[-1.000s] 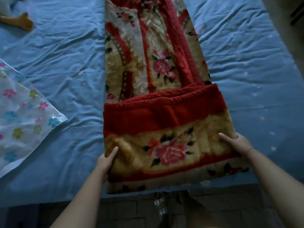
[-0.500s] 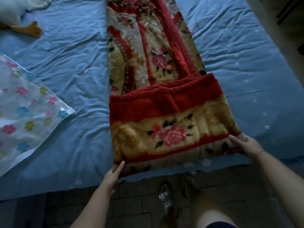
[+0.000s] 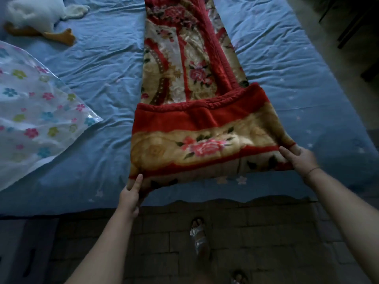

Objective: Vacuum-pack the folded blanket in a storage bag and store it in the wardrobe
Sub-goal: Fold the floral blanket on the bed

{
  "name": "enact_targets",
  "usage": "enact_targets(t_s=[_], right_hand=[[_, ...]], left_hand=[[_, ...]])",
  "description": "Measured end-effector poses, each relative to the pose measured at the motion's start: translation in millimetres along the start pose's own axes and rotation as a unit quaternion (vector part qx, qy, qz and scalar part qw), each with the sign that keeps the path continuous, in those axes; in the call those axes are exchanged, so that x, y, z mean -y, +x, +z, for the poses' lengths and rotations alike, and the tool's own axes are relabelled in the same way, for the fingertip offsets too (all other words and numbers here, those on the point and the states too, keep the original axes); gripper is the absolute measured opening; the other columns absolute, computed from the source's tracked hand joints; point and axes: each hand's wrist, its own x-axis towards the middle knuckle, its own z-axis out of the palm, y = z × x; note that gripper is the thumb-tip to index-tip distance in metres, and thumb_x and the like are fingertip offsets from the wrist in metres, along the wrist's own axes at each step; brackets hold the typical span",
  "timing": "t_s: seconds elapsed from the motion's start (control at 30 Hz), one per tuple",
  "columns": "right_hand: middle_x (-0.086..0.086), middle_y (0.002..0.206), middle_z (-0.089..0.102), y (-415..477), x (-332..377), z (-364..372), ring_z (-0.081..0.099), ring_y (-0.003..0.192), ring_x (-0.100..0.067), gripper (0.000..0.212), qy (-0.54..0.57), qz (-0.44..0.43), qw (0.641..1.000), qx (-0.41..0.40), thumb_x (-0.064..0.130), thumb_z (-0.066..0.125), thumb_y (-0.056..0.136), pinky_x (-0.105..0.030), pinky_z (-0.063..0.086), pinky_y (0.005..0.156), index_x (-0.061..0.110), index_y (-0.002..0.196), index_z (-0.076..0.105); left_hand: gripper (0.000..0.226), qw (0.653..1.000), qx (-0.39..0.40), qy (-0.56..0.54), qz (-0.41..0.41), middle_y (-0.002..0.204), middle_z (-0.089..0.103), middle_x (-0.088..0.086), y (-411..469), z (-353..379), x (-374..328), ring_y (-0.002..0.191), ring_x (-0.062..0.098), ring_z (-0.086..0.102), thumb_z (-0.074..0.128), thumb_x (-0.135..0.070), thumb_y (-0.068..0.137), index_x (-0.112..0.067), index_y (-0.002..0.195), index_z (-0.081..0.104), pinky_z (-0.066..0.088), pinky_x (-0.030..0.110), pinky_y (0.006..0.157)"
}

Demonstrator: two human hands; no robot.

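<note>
A long red and gold blanket (image 3: 190,128) with a rose pattern lies lengthwise on the blue bed sheet (image 3: 102,83), its near end folded over once. My left hand (image 3: 131,191) grips the near left corner of the fold. My right hand (image 3: 299,158) grips the near right corner. The near edge is lifted a little off the bed. A clear storage bag (image 3: 34,111) printed with coloured flowers lies flat on the bed to the left, apart from the blanket.
A white and orange plush toy (image 3: 39,19) lies at the bed's far left. The bed's front edge runs just below my hands, above a brick floor (image 3: 246,232). My sandalled foot (image 3: 198,234) stands there. Dark furniture (image 3: 359,27) stands at the far right.
Both hands slid from the top of the folded part down to its near corners, took hold of them and raised the edge. The view pulled back from the bed.
</note>
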Motion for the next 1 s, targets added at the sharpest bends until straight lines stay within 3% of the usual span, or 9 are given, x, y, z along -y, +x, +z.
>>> enact_targets(t_s=[0.13, 0.33, 0.43, 0.57, 0.63, 0.7, 0.77, 0.9, 1.0], right_hand=[[-0.012, 0.09, 0.067, -29, -14, -21, 0.062, 0.081, -0.025, 0.025, -0.006, -0.011, 1.0, 0.006, 0.031, 0.07, 0.083, -0.037, 0.051, 0.078, 0.013, 0.099, 0.065], [-0.012, 0.089, 0.064, -95, -53, -52, 0.06, 0.082, -0.026, 0.028, -0.047, -0.012, 0.998, 0.031, 0.034, 0.066, 0.085, -0.028, 0.045, 0.063, 0.009, 0.098, 0.063], [-0.015, 0.094, 0.066, -130, -76, -69, 0.061, 0.088, -0.031, 0.032, -0.061, 0.001, 0.997, 0.048, 0.038, 0.064, 0.085, -0.042, 0.051, 0.08, 0.009, 0.099, 0.063], [-0.014, 0.098, 0.066, -180, -104, -91, 0.061, 0.094, -0.033, 0.027, -0.045, 0.023, 0.996, 0.075, 0.039, 0.063, 0.084, -0.049, 0.05, 0.088, 0.015, 0.095, 0.062], [-0.013, 0.099, 0.066, -202, -113, -100, 0.061, 0.096, -0.033, 0.048, -0.043, 0.041, 0.994, 0.094, 0.054, 0.067, 0.073, -0.052, 0.049, 0.09, 0.014, 0.099, 0.061], [-0.01, 0.097, 0.066, -213, -118, -107, 0.062, 0.093, -0.03, 0.087, -0.042, 0.052, 0.992, 0.104, 0.081, 0.067, 0.042, -0.051, 0.05, 0.088, 0.016, 0.1, 0.061], [-0.009, 0.096, 0.066, -215, -112, -111, 0.062, 0.091, -0.029, 0.104, -0.032, 0.042, 0.991, 0.12, 0.09, 0.062, 0.022, -0.049, 0.05, 0.087, 0.017, 0.096, 0.061], [-0.01, 0.097, 0.063, -207, -63, -115, 0.061, 0.09, -0.029, 0.09, 0.014, 0.027, 0.991, 0.132, 0.073, 0.074, 0.036, -0.044, 0.053, 0.082, 0.012, 0.101, 0.061], [-0.009, 0.085, 0.068, -181, -26, -117, 0.065, 0.072, -0.022, 0.098, 0.072, -0.001, 0.991, 0.11, 0.071, 0.082, 0.018, -0.027, 0.058, 0.059, 0.011, 0.093, 0.065]], left_hand=[[0.042, 1.0, -0.004, -0.008, 0.017, 0.117, 0.062, 0.011, -37, -9, 19, 0.107, 0.026, 0.059, 0.062, -0.029, 0.093, -0.01, 0.13, 0.053, 0.05, 0.037, 0.085], [0.047, 1.0, 0.007, -0.007, 0.022, 0.12, 0.062, 0.009, -100, -36, 75, 0.109, 0.021, 0.058, 0.063, -0.033, 0.091, -0.012, 0.133, 0.053, 0.044, 0.032, 0.092], [0.045, 1.0, 0.006, -0.006, 0.013, 0.12, 0.063, 0.01, -132, -54, 105, 0.113, 0.024, 0.058, 0.064, -0.035, 0.09, -0.016, 0.13, 0.055, 0.045, 0.037, 0.096], [0.046, 1.0, 0.003, -0.01, -0.004, 0.118, 0.065, 0.011, -176, -78, 144, 0.115, 0.027, 0.058, 0.065, -0.036, 0.089, -0.016, 0.13, 0.055, 0.046, 0.039, 0.099], [0.046, 1.0, 0.003, -0.013, -0.01, 0.114, 0.065, 0.01, -194, -88, 159, 0.111, 0.027, 0.059, 0.064, -0.034, 0.089, -0.015, 0.13, 0.055, 0.047, 0.037, 0.094], [0.048, 1.0, 0.009, -0.021, -0.015, 0.115, 0.066, 0.01, -206, -94, 164, 0.11, 0.026, 0.06, 0.066, -0.034, 0.086, -0.014, 0.129, 0.055, 0.047, 0.036, 0.093], [0.062, 1.0, 0.011, -0.011, -0.014, 0.122, 0.065, 0.012, -208, -99, 155, 0.116, 0.028, 0.059, 0.073, -0.042, 0.074, -0.017, 0.128, 0.056, 0.044, 0.042, 0.103], [0.088, 0.999, 0.035, -0.01, 0.039, 0.124, 0.066, 0.009, -187, -103, 99, 0.118, 0.027, 0.06, 0.081, -0.059, 0.058, -0.022, 0.134, 0.056, 0.041, 0.05, 0.107], [0.061, 0.994, 0.074, -0.007, 0.079, 0.115, 0.067, 0.009, -172, -89, 38, 0.102, 0.024, 0.064, 0.073, -0.05, 0.074, -0.014, 0.123, 0.061, 0.056, 0.037, 0.086]])
